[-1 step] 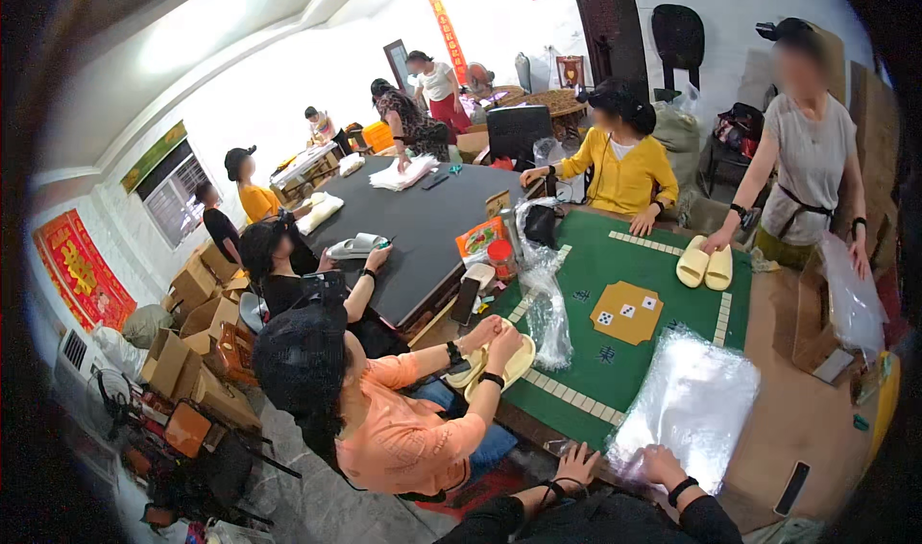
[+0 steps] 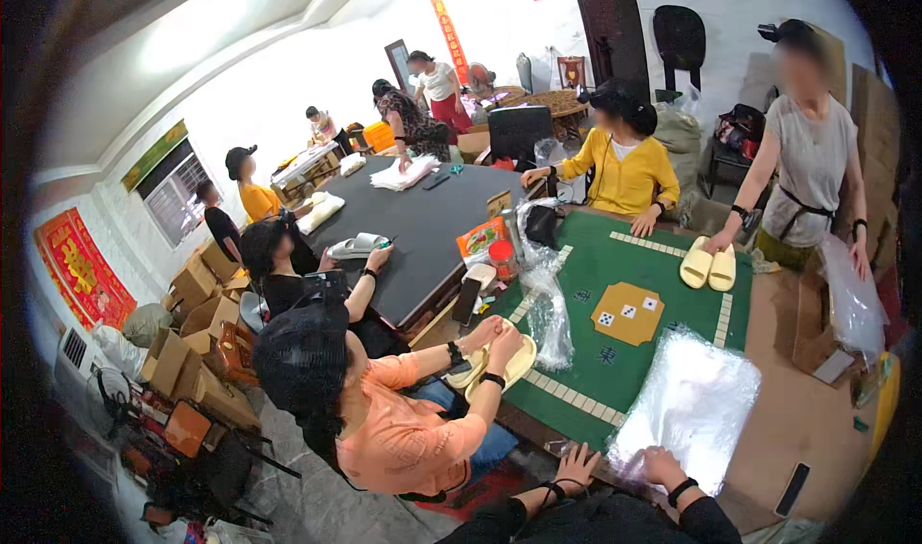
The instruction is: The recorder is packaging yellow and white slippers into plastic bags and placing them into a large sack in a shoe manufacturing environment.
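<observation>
My left hand [image 2: 578, 471] lies at the near edge of the green table mat [image 2: 538, 424], fingers spread and palm down, holding nothing. Beside it, my right hand [image 2: 663, 469] has its fingers curled on the near edge of a stack of clear plastic bags [image 2: 687, 400]. The shiny bags spread over the mat's near right corner and onto the brown tabletop. Across the mat, a co-worker in a grey top touches a pair of pale yellow slippers [image 2: 707, 264]. To my left, a person in orange handles another pale yellow slipper [image 2: 521, 360] with both hands.
Printed dice [image 2: 627, 311] and a tile border [image 2: 576, 398] decorate the mat. Crumpled clear plastic [image 2: 549, 318] and a red-lidded jar [image 2: 501, 256] stand left of it. A phone [image 2: 792, 489] lies at right, near a box [image 2: 823, 333]. Several people surround a dark table [image 2: 408, 246].
</observation>
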The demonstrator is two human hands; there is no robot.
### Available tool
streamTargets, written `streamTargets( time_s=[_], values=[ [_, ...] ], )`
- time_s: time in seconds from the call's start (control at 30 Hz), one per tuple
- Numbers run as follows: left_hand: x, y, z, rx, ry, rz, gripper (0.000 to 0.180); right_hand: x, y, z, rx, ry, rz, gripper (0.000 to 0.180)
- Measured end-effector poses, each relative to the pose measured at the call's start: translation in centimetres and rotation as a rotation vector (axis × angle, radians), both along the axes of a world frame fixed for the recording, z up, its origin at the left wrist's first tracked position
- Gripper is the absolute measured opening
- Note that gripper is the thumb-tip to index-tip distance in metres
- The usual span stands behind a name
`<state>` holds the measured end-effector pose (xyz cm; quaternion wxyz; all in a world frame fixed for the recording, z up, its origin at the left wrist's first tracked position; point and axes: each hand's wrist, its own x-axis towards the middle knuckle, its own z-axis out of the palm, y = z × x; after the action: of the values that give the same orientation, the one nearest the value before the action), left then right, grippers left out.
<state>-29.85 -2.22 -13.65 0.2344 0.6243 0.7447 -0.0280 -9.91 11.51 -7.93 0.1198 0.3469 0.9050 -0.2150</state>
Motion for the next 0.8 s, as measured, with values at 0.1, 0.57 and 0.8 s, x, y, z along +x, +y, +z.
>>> streamTargets(
  time_s=[0.1, 0.57, 0.8],
  values=[
    [-0.1, -1.0, 0.2, 0.005, 0.004, -0.007, 0.073, -1.1, -1.5, 2.9, -0.044, -0.033, -0.079, 0.036],
    [-1.1, -1.5, -1.2, 0.119, -0.007, -0.098, 0.077, -1.0, -2.2, -1.1, 0.186, -0.112, -0.003, 0.027],
    [-1.1, -1.5, 0.2, 0.091, 0.011, -0.112, 0.078, -0.6, -2.4, -4.0, 0.205, -0.137, -0.08, 0.031]
  ],
)
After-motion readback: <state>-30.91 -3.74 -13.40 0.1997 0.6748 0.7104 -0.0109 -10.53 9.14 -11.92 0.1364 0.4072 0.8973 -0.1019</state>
